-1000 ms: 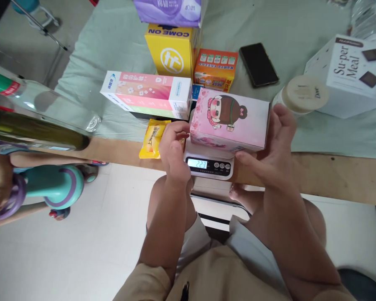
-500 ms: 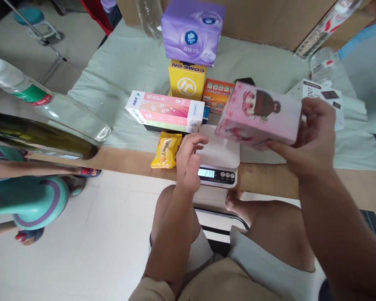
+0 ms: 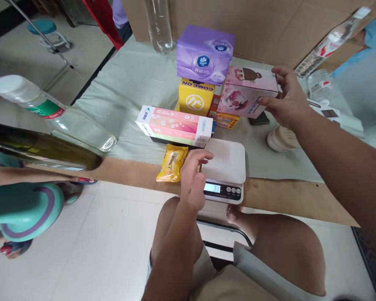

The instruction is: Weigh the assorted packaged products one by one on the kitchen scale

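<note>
A pink box with a cartoon figure on it (image 3: pixel 249 94) is gripped at its right end between the thumb and fingers of my right hand (image 3: pixel 290 100). It is just over an orange box (image 3: pixel 226 120); whether the two touch I cannot tell. My left hand (image 3: pixel 194 179) has loosely bent fingers with nothing visible in them, at the left edge of a white digital scale (image 3: pixel 224 161). The scale's plate is bare and its lit display is hard to read. Left of that hand lies a yellow snack packet (image 3: pixel 172 164).
A purple tissue pack (image 3: pixel 203 58) sits on a yellow box (image 3: pixel 195 99); nearer lies a long pink-and-white box (image 3: pixel 175 127). Bottles (image 3: pixel 78 125) stand at the left edge. A lidded jar (image 3: pixel 281 139) is under my right forearm. Cardboard (image 3: pixel 253 33) closes off the back.
My right hand has carried the pink box away from above the scale, back toward the orange box. The jar has come into view. My left hand stays by the scale.
</note>
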Action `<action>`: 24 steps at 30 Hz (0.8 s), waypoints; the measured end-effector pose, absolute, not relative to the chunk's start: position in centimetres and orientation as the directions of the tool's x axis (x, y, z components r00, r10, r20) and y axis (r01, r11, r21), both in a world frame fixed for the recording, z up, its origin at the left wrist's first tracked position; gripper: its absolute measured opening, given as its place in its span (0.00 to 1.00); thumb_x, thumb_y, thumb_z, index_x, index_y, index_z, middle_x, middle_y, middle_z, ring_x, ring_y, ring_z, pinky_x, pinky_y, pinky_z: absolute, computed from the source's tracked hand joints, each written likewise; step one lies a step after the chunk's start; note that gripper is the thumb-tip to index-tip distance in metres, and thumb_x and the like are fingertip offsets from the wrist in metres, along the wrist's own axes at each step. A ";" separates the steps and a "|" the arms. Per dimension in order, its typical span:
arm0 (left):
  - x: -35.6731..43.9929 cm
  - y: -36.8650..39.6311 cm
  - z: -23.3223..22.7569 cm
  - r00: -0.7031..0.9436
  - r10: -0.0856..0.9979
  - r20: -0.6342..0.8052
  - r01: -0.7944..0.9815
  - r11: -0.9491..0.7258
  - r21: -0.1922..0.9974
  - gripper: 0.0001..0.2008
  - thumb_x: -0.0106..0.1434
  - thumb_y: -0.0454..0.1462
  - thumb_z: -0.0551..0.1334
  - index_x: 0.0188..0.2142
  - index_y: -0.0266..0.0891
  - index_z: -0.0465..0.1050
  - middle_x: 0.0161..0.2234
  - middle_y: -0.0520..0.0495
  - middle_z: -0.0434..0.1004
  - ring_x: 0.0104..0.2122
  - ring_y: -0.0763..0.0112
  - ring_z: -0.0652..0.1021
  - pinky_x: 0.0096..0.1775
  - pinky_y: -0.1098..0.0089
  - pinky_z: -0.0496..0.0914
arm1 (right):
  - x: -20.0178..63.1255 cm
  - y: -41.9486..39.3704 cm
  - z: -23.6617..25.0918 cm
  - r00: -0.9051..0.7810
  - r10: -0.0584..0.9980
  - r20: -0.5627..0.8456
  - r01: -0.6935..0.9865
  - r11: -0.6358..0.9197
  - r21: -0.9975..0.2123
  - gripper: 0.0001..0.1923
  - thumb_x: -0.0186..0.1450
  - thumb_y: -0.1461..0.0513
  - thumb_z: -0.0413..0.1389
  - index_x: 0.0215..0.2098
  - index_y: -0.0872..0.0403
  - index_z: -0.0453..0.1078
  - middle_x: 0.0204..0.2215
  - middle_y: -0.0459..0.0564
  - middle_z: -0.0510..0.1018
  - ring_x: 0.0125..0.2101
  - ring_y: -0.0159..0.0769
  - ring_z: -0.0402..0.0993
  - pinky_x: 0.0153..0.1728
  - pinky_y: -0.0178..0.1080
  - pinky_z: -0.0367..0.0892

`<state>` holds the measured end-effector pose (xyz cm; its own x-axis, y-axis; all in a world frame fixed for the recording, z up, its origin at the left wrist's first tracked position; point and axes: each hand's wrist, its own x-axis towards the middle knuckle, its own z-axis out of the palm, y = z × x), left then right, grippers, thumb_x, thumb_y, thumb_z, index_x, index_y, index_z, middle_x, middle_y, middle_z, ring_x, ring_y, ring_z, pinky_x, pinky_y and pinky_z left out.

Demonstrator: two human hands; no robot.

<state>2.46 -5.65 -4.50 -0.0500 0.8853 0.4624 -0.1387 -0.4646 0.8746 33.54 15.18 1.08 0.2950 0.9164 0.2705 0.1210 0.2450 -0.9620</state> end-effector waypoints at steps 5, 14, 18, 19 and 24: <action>2.6 -5.7 -4.5 -0.037 0.887 0.460 -0.131 -0.461 0.878 0.28 0.77 0.60 0.50 0.53 0.44 0.78 0.47 0.42 0.80 0.47 0.58 0.79 0.47 0.59 0.75 | 32.8 16.0 1.1 0.204 0.978 0.040 0.062 0.028 -0.998 0.49 0.31 0.83 0.73 0.50 0.50 0.76 0.55 0.45 0.86 0.43 0.33 0.86 0.45 0.44 0.82; 3.0 -5.6 -4.6 -0.017 0.888 0.460 -0.096 -0.460 0.883 0.29 0.77 0.60 0.49 0.52 0.43 0.78 0.47 0.41 0.81 0.46 0.58 0.80 0.47 0.58 0.75 | 32.4 11.2 3.9 0.362 0.919 0.157 0.139 0.113 -0.984 0.34 0.50 0.80 0.67 0.51 0.49 0.78 0.61 0.44 0.81 0.68 0.31 0.74 0.69 0.47 0.69; 3.6 -5.5 -4.6 0.012 0.886 0.463 -0.083 -0.461 0.884 0.28 0.76 0.60 0.50 0.52 0.44 0.78 0.47 0.40 0.81 0.48 0.57 0.80 0.47 0.57 0.77 | 31.1 1.0 5.0 0.465 0.826 0.319 0.089 0.315 -0.945 0.12 0.60 0.62 0.63 0.40 0.37 0.80 0.49 0.36 0.84 0.51 0.33 0.84 0.63 0.51 0.72; 3.8 -5.5 -4.6 0.024 0.884 0.466 -0.083 -0.463 0.882 0.28 0.76 0.59 0.50 0.51 0.44 0.78 0.47 0.40 0.81 0.48 0.57 0.80 0.47 0.57 0.77 | 30.8 -1.4 4.4 0.500 0.795 0.343 0.086 0.349 -0.933 0.12 0.60 0.58 0.62 0.41 0.37 0.80 0.50 0.38 0.83 0.52 0.36 0.83 0.63 0.53 0.72; 5.6 -5.9 -4.4 0.109 0.871 0.479 -0.094 -0.470 0.877 0.29 0.76 0.60 0.52 0.50 0.43 0.80 0.46 0.40 0.82 0.47 0.57 0.81 0.46 0.58 0.77 | 31.9 -6.7 -2.1 0.816 0.529 0.231 0.050 0.334 -0.941 0.11 0.55 0.54 0.57 0.37 0.44 0.70 0.41 0.45 0.75 0.43 0.39 0.79 0.54 0.52 0.74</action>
